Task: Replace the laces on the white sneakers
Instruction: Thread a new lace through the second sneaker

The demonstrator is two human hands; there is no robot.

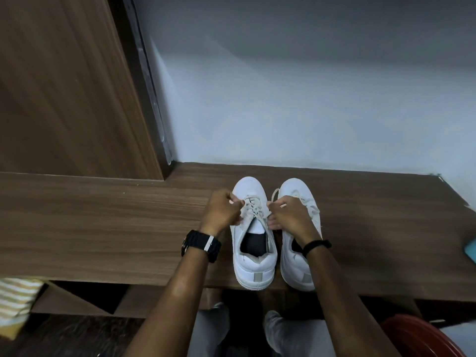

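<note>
Nearest, gray heel tabs on both sneakers, no readable writing or brand. Left sneaker (pixel 253 243) and right sneaker (pixel 300 240) side by side, heels at the wooden bench (pixel 103 215) front edge. Left hand (pixel 222 211) and right hand (pixel 288 215) pinching the left sneaker's lace (pixel 253 206).

**Around the wooden shelf**

A brown wooden shelf (pixel 103 215) crosses the middle of the frame. In the upper left stands a tall wooden panel (pixel 64 86) with a dark edge. A pale wall (pixel 309 86) fills the upper right. At the lower left edge is a striped cloth (pixel 15 297). A red round object (pixel 422 336) is in the lower right corner, and a turquoise object (pixel 471 251) touches the right edge.
</note>
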